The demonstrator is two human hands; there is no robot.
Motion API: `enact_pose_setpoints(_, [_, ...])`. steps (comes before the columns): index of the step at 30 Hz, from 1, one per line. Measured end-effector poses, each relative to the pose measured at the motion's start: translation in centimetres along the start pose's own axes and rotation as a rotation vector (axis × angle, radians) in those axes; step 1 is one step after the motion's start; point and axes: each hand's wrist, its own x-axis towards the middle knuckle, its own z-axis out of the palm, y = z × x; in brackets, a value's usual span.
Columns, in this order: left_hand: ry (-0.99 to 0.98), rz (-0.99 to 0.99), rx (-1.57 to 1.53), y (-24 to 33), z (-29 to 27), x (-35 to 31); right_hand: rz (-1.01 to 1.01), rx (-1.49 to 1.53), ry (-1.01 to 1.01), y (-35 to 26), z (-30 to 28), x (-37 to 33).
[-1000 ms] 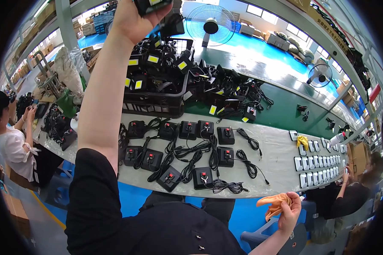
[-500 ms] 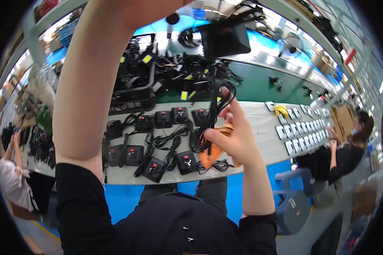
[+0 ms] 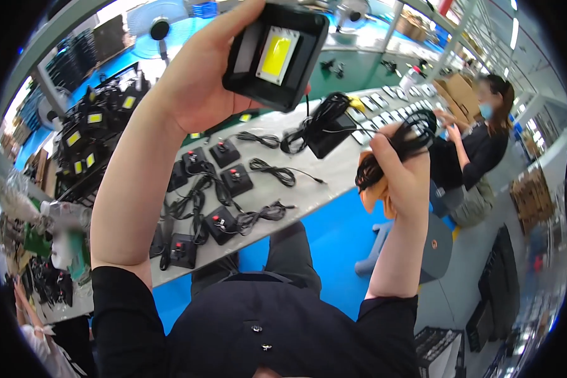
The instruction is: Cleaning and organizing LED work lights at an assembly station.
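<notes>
My left hand (image 3: 198, 94) grips a black, square lamp housing (image 3: 246, 77) raised high above the table, its hollow side facing me. Inside it sits a white-framed yellow LED panel (image 3: 274, 58). On the right, my right hand (image 3: 404, 173) is closed around a coiled black cable (image 3: 416, 135). An orange object (image 3: 377, 196), its kind unclear, shows against the underside of that hand. Between my hands, a second black housing (image 3: 329, 140) and a bundled black cable (image 3: 324, 114) appear; whether they hang or rest on the table I cannot tell.
Several black lamp units (image 3: 235, 181) with red parts and bundled cables lie on the pale table (image 3: 302, 205). A pile of lamps with yellow panels (image 3: 94, 118) is at left. Rows of white pieces (image 3: 384, 113) and a seated co-worker (image 3: 485, 135) are at right, near a blue-grey stool (image 3: 435, 249).
My view has swung right. My left hand has come lower into view with a lamp housing, whose yellow panel now shows. My right hand still holds black cable, now farther right.
</notes>
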Motion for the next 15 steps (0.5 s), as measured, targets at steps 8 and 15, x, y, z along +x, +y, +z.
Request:
enact_pose_setpoints(8, [-0.056, -0.09, 0.141, -5.4, 3.4, 2.6, -0.071, -0.461, 0.111, -1.0, -7.0, 0.5])
enact_pose_setpoints(15, [-0.205, -0.035, -0.347, -9.8, 1.8, 2.5, -0.383, -0.497, 0.051, 2.4, -8.2, -1.8])
